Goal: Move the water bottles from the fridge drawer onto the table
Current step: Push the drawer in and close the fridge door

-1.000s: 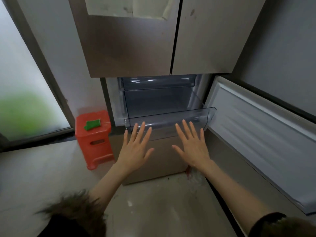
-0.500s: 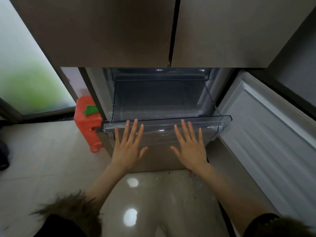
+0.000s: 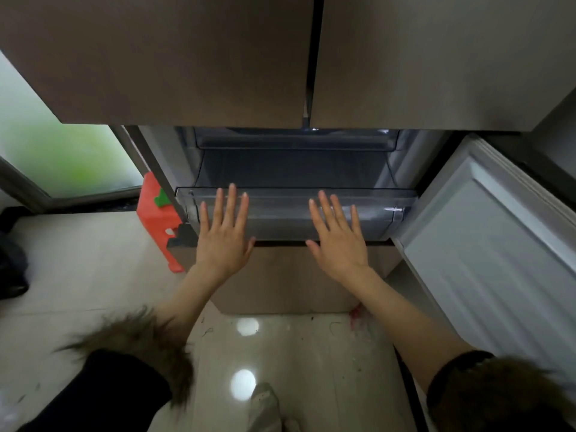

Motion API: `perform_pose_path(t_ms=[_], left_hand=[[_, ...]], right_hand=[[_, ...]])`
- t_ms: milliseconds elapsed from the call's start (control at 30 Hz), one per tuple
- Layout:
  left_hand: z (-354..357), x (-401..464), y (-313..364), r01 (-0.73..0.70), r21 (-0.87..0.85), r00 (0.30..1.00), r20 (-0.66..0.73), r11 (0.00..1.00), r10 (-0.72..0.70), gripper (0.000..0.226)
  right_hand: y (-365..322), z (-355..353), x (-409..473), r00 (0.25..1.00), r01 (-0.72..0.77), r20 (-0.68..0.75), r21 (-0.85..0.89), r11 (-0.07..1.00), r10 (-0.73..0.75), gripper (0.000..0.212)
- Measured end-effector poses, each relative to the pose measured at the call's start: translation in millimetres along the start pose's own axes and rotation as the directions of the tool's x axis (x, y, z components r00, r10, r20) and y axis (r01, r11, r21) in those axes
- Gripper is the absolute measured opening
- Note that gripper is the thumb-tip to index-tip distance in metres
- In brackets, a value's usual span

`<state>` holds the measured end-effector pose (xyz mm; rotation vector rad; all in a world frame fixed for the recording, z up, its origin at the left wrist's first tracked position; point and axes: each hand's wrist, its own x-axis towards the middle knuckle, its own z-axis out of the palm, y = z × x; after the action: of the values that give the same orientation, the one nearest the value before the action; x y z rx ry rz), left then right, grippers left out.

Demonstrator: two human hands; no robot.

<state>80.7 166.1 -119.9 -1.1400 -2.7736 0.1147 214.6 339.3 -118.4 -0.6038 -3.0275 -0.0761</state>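
Observation:
A clear plastic fridge drawer (image 3: 280, 210) stands pulled out a little from the open lower compartment. Its inside looks empty; no water bottle shows anywhere in view. My left hand (image 3: 224, 238) lies flat against the drawer's front, fingers straight and spread. My right hand (image 3: 338, 241) presses the same front further right, fingers straight too. Neither hand holds anything.
The lower fridge door (image 3: 486, 260) swings open on the right. Two closed upper doors (image 3: 218, 57) hang overhead. A red plastic stool (image 3: 156, 219) with a green item on top stands left of the fridge. A dark object (image 3: 12, 260) sits on the glossy tiled floor (image 3: 78, 260) at far left.
The view has come closer to the fridge. The drawer has slid further in under both flat hands, which stay on its front.

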Motion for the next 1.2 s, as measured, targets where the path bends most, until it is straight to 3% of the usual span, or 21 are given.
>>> perform_pose_path(t_ms=[200,300,633,900,1067,1200], left_hand=[[0.8,35.9,4.2,0.07,-0.01,0.996,0.052,0.997,-0.07,0.088],[5.6,38.0,-0.4,0.057,-0.022,0.998,0.029,0.998,-0.057,0.088],[20.9,42.8,2.8,0.079,-0.056,0.994,-0.072,0.995,-0.083,0.077],[19.3,75.6,4.2,0.13,-0.089,0.991,0.027,0.987,-0.128,0.081],[24.2,78.5,27.4,0.213,-0.195,0.977,0.06,0.957,-0.205,0.086],[33.0,80.9,26.4,0.218,-0.212,0.976,0.056,0.953,-0.211,0.087]], right_hand=[[10.5,-1.4,23.7,0.999,-0.051,-0.017,0.036,0.998,0.051,0.076],[16.8,7.6,20.9,0.989,-0.139,-0.043,0.009,0.99,0.139,0.077],[21.5,21.5,45.7,0.991,-0.129,-0.035,0.013,0.992,0.129,0.078],[27.8,15.7,72.5,0.995,-0.103,-0.009,0.042,0.994,0.103,0.078],[25.7,29.8,64.7,0.973,-0.218,-0.054,0.087,0.972,0.223,0.08],[32.3,33.6,68.6,0.973,-0.22,-0.049,0.084,0.972,0.224,0.081]])
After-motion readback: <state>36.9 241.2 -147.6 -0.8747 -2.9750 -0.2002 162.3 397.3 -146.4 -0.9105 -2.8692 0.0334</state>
